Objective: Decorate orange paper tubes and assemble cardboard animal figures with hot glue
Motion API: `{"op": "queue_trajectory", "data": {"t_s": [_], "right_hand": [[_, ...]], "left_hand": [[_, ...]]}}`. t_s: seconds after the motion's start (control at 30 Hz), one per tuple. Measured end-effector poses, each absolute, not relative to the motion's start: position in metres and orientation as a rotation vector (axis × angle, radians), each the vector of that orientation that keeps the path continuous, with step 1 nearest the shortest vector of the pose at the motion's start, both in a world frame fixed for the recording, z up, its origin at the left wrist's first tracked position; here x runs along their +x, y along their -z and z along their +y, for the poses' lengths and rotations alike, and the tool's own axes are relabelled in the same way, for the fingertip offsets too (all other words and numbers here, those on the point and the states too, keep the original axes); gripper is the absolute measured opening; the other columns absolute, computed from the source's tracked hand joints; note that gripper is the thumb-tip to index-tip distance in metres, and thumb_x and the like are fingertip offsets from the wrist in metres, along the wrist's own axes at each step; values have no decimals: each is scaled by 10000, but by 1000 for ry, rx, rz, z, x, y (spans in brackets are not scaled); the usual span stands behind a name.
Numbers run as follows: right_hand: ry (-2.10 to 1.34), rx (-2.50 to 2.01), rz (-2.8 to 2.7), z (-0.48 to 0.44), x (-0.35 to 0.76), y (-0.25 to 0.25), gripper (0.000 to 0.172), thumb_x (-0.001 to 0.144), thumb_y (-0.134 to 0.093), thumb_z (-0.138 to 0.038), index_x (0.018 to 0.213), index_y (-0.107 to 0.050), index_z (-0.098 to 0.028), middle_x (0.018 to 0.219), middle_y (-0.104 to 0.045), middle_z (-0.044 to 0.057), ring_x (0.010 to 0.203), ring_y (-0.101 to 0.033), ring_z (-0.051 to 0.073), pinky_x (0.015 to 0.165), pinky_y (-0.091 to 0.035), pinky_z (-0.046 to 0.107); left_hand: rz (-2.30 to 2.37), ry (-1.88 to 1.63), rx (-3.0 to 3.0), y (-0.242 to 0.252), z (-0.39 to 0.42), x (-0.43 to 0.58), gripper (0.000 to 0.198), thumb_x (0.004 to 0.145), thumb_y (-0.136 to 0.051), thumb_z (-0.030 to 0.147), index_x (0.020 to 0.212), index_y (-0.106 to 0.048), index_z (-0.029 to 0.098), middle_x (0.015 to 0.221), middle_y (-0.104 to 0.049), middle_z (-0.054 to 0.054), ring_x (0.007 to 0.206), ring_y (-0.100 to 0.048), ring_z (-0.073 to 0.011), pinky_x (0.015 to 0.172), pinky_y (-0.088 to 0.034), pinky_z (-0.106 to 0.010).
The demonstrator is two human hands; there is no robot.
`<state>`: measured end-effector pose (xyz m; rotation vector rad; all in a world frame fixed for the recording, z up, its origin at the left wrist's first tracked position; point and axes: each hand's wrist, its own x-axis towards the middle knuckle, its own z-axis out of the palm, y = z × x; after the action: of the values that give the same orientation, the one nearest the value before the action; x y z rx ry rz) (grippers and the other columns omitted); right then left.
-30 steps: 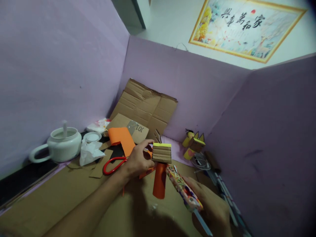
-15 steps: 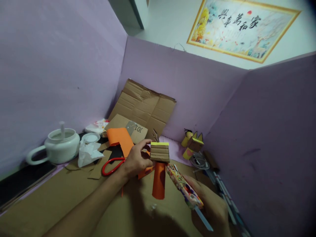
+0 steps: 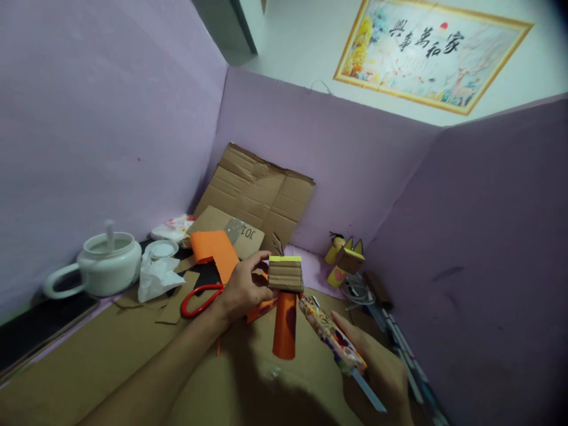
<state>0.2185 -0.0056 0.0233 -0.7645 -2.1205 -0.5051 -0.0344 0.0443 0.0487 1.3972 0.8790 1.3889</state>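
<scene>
My left hand (image 3: pixel 242 289) is closed on a small corrugated cardboard block (image 3: pixel 285 276) with a yellow top edge, which sits on an orange paper tube (image 3: pixel 284 325) standing on the cardboard-covered table (image 3: pixel 110 361). My right hand (image 3: pixel 377 370) grips a glue gun with a colourful patterned body (image 3: pixel 332 340); its tip points up-left at the spot where block and tube meet. Orange paper scraps lie under my left hand.
Red-handled scissors (image 3: pixel 199 299), an orange paper sheet (image 3: pixel 216 251), crumpled white tissue (image 3: pixel 157 275) and a white teapot (image 3: pixel 104 265) lie at the left. Flattened cardboard (image 3: pixel 257 192) leans on the purple partition. A small cardboard figure (image 3: pixel 344 260) and cables sit at the right.
The view has drifted slightly; both hands, the block and the glue gun keep nearly the same pose.
</scene>
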Motion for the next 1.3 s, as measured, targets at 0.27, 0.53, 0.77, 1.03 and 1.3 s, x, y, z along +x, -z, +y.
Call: {"op": "queue_trajectory", "data": {"t_s": [0.27, 0.53, 0.77, 1.03, 1.3], "right_hand": [[466, -761, -2140, -4, 218, -24, 383, 881, -429, -168, 1248, -541, -158, 988, -742, 109, 840, -731, 195, 702, -554, 243], [375, -748, -2164, -8, 219, -23, 366, 898, -441, -192, 1248, -546, -169, 984, -741, 109, 844, -728, 202, 705, -554, 253], [355, -737, -2181, -6, 219, -20, 364, 911, -431, -235, 1246, -549, -153, 989, -735, 132, 848, -727, 218, 705, -558, 269], [346, -748, -2137, -8, 216, -21, 350, 908, -395, -193, 1217, -558, -160, 965, -739, 120, 836, -728, 212, 689, -564, 266], [375, -760, -2065, -4, 214, -21, 429, 847, -466, -129, 1270, -537, -147, 1010, -741, 127, 845, -736, 228, 687, -591, 268]], "left_hand": [[869, -1389, 1359, -53, 39, -32, 624, 513, -710, 130, 1111, -530, 150, 1002, -578, -57, 692, -573, -147, 548, -451, -245], [935, -1371, 1470, -49, 43, -33, 620, 518, -694, 123, 1119, -545, 150, 987, -586, -58, 770, -609, -187, 651, -494, -284], [960, -1398, 1556, -48, 43, -30, 606, 532, -709, 141, 1116, -547, 136, 977, -583, -58, 754, -605, -175, 689, -499, -301], [895, -1390, 1481, -45, 44, -30, 604, 525, -697, 116, 1110, -547, 149, 971, -576, -47, 780, -612, -184, 687, -499, -298], [888, -1352, 1351, -48, 42, -31, 579, 505, -679, 101, 1071, -573, 160, 950, -603, -41, 789, -597, -183, 659, -474, -283]]}}
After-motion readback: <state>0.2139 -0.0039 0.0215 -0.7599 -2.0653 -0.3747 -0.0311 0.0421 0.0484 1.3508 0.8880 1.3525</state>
